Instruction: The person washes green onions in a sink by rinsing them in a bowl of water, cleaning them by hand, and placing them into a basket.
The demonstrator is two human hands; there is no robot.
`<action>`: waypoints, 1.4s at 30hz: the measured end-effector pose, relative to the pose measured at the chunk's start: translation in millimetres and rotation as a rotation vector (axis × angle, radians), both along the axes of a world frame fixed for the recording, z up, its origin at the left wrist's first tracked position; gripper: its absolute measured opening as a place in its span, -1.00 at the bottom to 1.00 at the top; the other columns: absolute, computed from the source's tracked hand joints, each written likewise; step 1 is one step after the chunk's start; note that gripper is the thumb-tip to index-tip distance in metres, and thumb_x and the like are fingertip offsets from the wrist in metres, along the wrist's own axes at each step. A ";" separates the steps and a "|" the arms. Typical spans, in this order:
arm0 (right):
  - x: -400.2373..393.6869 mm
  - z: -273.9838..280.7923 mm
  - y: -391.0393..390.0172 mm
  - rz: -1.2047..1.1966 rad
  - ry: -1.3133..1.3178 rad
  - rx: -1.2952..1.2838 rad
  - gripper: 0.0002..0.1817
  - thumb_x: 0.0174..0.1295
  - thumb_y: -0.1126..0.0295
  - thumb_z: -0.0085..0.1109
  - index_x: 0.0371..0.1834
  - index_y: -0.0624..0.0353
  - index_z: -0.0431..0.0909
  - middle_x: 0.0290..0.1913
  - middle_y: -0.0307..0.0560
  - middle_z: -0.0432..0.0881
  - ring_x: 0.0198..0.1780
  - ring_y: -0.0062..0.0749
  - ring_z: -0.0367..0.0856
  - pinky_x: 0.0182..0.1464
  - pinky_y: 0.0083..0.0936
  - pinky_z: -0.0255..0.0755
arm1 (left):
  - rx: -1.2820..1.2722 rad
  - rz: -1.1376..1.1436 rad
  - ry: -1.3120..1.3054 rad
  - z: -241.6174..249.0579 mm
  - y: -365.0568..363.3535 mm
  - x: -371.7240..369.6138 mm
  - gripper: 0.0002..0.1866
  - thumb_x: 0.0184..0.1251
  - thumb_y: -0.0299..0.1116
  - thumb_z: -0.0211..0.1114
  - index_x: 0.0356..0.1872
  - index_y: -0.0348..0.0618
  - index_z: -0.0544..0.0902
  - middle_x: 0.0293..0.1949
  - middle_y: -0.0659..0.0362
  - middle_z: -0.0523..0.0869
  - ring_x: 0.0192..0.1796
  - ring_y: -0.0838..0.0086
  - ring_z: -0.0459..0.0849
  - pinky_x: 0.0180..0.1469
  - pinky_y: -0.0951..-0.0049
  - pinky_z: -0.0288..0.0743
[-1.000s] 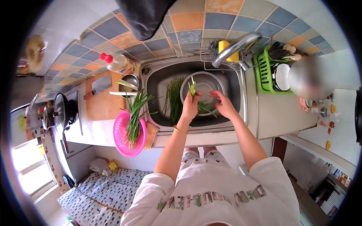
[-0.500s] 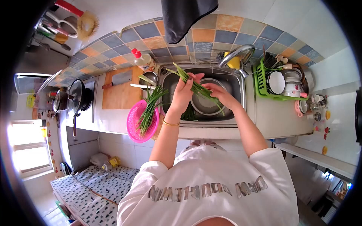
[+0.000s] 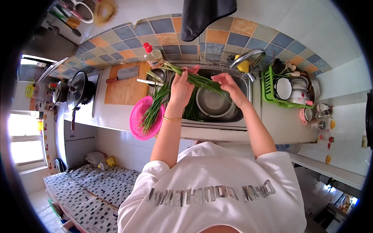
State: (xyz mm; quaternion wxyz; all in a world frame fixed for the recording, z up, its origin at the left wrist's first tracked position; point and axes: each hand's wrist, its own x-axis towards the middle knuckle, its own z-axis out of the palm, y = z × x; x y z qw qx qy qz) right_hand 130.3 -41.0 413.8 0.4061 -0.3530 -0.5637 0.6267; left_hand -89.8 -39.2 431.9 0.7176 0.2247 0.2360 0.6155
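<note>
Over the sink (image 3: 241,121), my left hand (image 3: 182,88) is closed around a bunch of green stalks (image 3: 204,82), whose pale ends point to the upper left. My right hand (image 3: 229,86) is at the leafy end, thumb and fingertips pinched together; what they hold is too small to make out. A metal bowl (image 3: 214,101) sits in the sink, with more greens (image 3: 191,108) to its left. Left of the sink, a pink basket (image 3: 135,123) holds other long green stalks (image 3: 152,112).
A cutting board (image 3: 126,91) with a cleaver (image 3: 128,72) lies on the left, near a red-capped bottle (image 3: 154,57) and a small metal bowl (image 3: 157,74). The faucet (image 3: 248,55) arches behind the sink. At right is a green dish rack (image 3: 268,86); a stove with a pan (image 3: 77,90) is far left.
The stalks in my left hand have swung flatter, and my left hand has moved slightly left relative to the sink. The whole view has shifted a little.
</note>
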 end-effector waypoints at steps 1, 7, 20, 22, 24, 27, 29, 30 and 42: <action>-1.2 -0.9 -3.5 -0.024 -0.037 0.062 -0.62 0.17 0.49 0.04 0.10 0.18 0.35 0.18 -0.11 0.43 0.27 -0.40 0.36 0.36 -0.40 0.13 | -0.010 0.021 0.001 -0.2 0.6 -1.4 -0.86 0.57 -0.40 -0.15 -0.11 -0.10 0.41 0.13 -0.07 0.54 0.33 0.19 0.40 0.33 0.19 0.28; -15.1 1.2 -22.2 -0.225 -0.395 0.457 -0.69 0.01 0.41 0.37 -0.19 0.14 0.49 0.11 -0.02 0.48 0.21 -0.15 0.45 0.24 -0.37 0.29 | -0.090 0.084 0.002 3.4 3.5 -6.2 -0.87 0.56 -0.43 -0.14 -0.14 -0.11 0.41 0.10 -0.11 0.56 0.30 0.18 0.43 0.29 0.21 0.33; -29.0 -17.0 -16.3 -0.336 -0.415 0.398 -0.82 0.03 0.42 0.41 -0.36 0.24 0.62 -0.04 -0.11 0.61 0.03 -0.23 0.57 0.09 -0.39 0.41 | -0.147 0.097 -0.003 3.4 7.6 -12.0 -0.86 0.56 -0.43 -0.17 -0.15 -0.15 0.39 0.07 -0.14 0.58 0.27 0.15 0.47 0.31 0.17 0.32; -27.7 -19.4 -14.6 -0.322 -0.383 0.383 -0.84 0.03 0.43 0.41 -0.35 0.24 0.65 -0.04 -0.11 0.63 0.02 -0.27 0.58 0.08 -0.41 0.42 | -0.139 0.097 -0.015 0.9 8.7 -13.1 -0.86 0.56 -0.44 -0.18 -0.15 -0.16 0.39 0.06 -0.15 0.58 0.26 0.14 0.47 0.31 0.16 0.32; -26.2 -26.4 -11.7 -0.325 -0.321 0.310 -0.84 0.05 0.43 0.40 -0.34 0.24 0.67 -0.05 -0.12 0.64 0.02 -0.32 0.58 0.09 -0.44 0.42 | -0.139 0.099 -0.022 -1.5 9.8 -14.8 -0.86 0.56 -0.44 -0.19 -0.14 -0.17 0.38 0.05 -0.15 0.58 0.26 0.13 0.47 0.32 0.15 0.32; -23.3 -34.3 -11.2 -0.324 -0.251 0.197 -0.85 0.07 0.43 0.39 -0.31 0.23 0.69 -0.06 -0.14 0.64 0.01 -0.36 0.59 0.09 -0.47 0.41 | -0.148 0.112 -0.019 -3.0 12.0 -18.7 -0.86 0.56 -0.44 -0.19 -0.13 -0.20 0.37 0.03 -0.14 0.58 0.25 0.12 0.48 0.32 0.14 0.33; -20.8 -38.9 -11.8 -0.331 -0.221 0.159 -0.85 0.09 0.42 0.38 -0.29 0.23 0.70 -0.06 -0.14 0.64 0.01 -0.39 0.58 0.08 -0.49 0.42 | -0.155 0.128 -0.010 -3.1 13.5 -21.6 -0.86 0.56 -0.44 -0.19 -0.11 -0.22 0.36 0.03 -0.14 0.58 0.25 0.11 0.48 0.31 0.14 0.33; -18.8 -41.7 -12.3 -0.338 -0.211 0.161 -0.84 0.10 0.42 0.38 -0.28 0.24 0.70 -0.06 -0.13 0.64 0.00 -0.39 0.58 0.08 -0.49 0.42 | -0.155 0.132 -0.004 -2.8 14.0 -23.0 -0.86 0.56 -0.44 -0.19 -0.11 -0.24 0.36 0.02 -0.13 0.58 0.24 0.11 0.49 0.31 0.14 0.34; 32.0 -136.0 -25.3 -0.467 -0.562 -0.084 -0.69 0.12 0.22 0.39 -0.32 0.30 0.70 -0.30 -0.11 0.65 -0.24 -0.42 0.65 -0.14 -0.52 0.49 | -0.105 0.169 -0.005 8.5 19.5 -50.3 -0.81 0.57 -0.42 -0.19 0.01 -0.31 0.31 0.04 -0.09 0.54 0.24 0.15 0.48 0.30 0.14 0.35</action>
